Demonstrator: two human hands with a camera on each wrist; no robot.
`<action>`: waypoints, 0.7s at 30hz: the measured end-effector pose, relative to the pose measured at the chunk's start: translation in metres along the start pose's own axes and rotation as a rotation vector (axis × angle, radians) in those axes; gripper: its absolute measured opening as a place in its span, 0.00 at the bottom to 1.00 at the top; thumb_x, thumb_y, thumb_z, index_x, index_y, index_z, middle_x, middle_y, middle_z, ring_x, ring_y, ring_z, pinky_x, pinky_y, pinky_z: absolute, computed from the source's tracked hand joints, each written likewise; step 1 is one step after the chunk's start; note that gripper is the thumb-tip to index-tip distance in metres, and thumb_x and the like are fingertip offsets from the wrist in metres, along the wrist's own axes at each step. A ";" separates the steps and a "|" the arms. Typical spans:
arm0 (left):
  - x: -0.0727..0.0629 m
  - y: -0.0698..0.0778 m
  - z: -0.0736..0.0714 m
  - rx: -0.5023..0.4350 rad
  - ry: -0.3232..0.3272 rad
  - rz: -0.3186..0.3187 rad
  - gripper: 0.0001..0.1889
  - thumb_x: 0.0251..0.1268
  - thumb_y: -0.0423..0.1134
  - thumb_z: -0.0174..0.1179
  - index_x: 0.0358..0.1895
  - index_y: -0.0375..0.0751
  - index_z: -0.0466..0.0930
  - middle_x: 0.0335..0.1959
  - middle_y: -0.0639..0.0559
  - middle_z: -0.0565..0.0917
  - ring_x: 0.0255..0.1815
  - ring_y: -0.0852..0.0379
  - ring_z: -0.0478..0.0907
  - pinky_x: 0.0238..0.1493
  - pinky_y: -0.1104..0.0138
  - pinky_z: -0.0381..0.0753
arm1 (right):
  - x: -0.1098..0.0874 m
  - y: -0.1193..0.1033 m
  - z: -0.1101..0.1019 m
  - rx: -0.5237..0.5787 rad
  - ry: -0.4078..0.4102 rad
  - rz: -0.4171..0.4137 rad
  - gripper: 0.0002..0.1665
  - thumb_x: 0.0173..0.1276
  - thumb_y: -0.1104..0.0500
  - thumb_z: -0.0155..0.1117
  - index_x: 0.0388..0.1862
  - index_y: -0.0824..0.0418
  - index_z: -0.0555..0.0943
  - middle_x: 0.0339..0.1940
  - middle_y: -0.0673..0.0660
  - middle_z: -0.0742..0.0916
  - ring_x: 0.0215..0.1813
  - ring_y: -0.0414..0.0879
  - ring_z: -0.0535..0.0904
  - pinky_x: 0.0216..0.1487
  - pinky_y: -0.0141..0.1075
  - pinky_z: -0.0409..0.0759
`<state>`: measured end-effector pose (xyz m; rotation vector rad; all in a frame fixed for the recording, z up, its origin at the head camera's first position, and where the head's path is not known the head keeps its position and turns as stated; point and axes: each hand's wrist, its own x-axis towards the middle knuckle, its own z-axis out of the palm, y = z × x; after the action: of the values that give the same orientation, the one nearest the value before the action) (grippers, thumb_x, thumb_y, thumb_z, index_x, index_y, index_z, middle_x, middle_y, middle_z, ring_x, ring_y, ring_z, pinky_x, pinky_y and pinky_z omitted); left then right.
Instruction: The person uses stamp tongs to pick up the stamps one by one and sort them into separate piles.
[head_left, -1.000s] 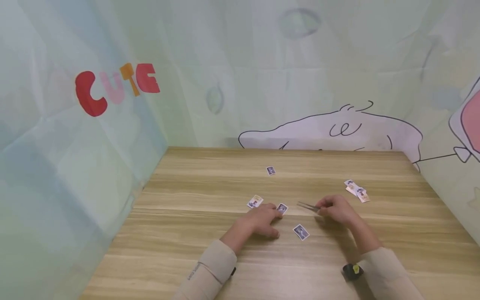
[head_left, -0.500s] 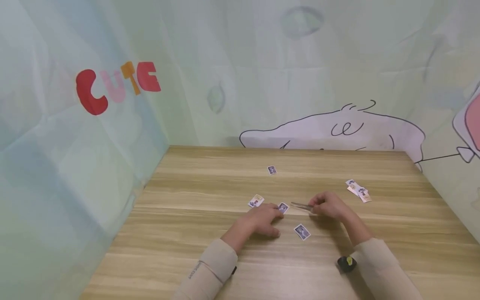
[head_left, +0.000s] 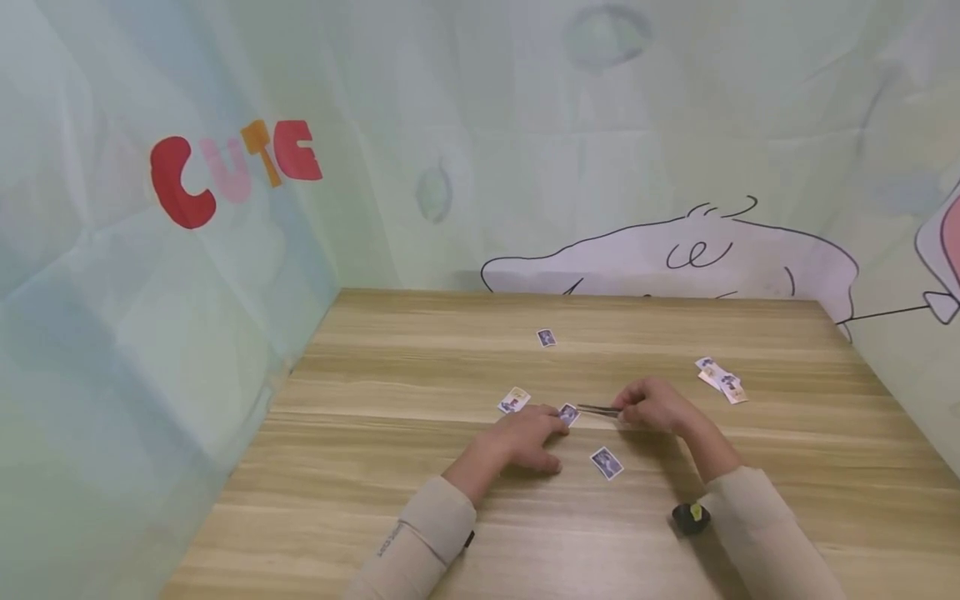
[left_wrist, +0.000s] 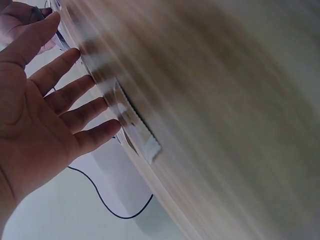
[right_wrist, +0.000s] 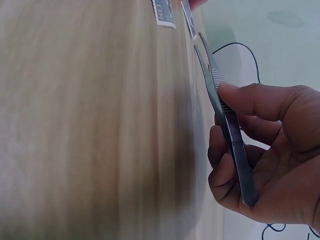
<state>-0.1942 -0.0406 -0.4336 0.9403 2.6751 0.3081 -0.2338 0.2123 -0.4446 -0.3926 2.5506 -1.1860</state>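
Note:
My left hand lies with spread, fairly straight fingers on the wooden table, its fingertips touching the edge of a purple-grey stamp. Between thumb and fingers my right hand pinches metal tweezers. Their tips stand slightly apart, pointing left, right at that stamp's right edge; whether they touch it I cannot tell. A second purple stamp lies nearer me, between the hands. Just beyond the left fingers is a pale stamp with a coloured picture. Perforated edges show on a stamp in the right wrist view.
Farther back on the table lies another purple stamp. A few overlapping pale stamps lie at the right. A printed cloth wall rises behind the table's far edge. A small black device sits at the right wrist.
My right hand has moved left with the tweezers, bringing their tips up to the stamp at the left fingertips. The left hand has stayed in place; the view has shifted slightly.

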 end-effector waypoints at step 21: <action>0.002 -0.001 0.000 0.006 0.011 0.018 0.29 0.50 0.50 0.67 0.59 0.47 0.75 0.62 0.50 0.70 0.62 0.54 0.65 0.62 0.65 0.62 | 0.004 -0.003 0.005 0.021 -0.026 -0.109 0.09 0.51 0.72 0.59 0.33 0.71 0.81 0.26 0.56 0.83 0.29 0.46 0.74 0.33 0.38 0.73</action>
<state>-0.1960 -0.0405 -0.4342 0.9676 2.6808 0.3098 -0.2347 0.2057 -0.4465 -0.5449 2.5204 -1.2360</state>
